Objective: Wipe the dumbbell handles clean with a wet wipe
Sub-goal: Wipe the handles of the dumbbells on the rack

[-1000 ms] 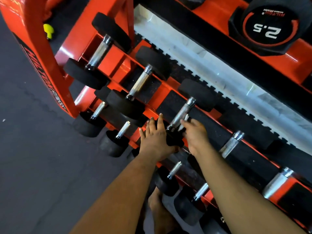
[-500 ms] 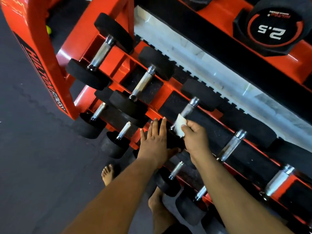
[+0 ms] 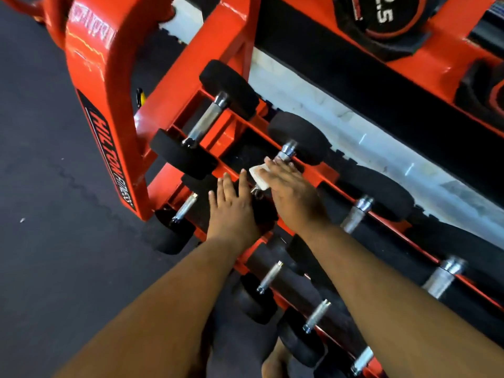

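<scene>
Half a second ago my right hand had the wet wipe at the third dumbbell along the upper rail; now both hands sit at the second dumbbell from the rack's end, with the view swung closer to the orange rack. I take that to mean one handle is done and the next is starting. The wipe lies under my right fingers, which look nearly straight and pressed flat over it, a white corner poking out on the left side. Beneath them the handle is mostly covered; only its shiny collar at the far head shows just beyond my fingertips. My left hand lies with fingers extended and slightly apart on the near black head, just beside the wipe, steadying it I think.
</scene>
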